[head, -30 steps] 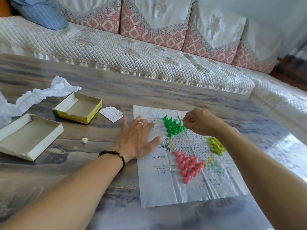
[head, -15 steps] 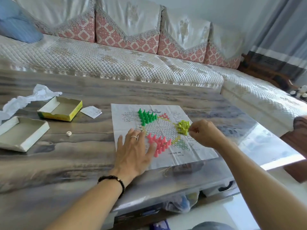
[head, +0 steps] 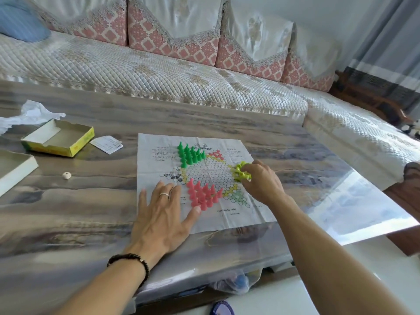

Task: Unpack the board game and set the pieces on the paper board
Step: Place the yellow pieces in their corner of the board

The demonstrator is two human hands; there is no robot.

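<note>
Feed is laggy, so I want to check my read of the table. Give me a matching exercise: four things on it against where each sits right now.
Things:
1. green pieces
2. red pieces
3. yellow pieces
4. small white bead

Places:
A. at the right hand, on the board's right side
B. on the bare table, left of the paper board
C. far part of the board, standing
D. near part of the board, beside the left hand

Pairs: 1-C, 2-D, 3-A, 4-B

Both forearms bare; left hand (head: 160,214) wears silver ring (head: 164,194), black beaded bracelet (head: 131,260) on wrist
</note>
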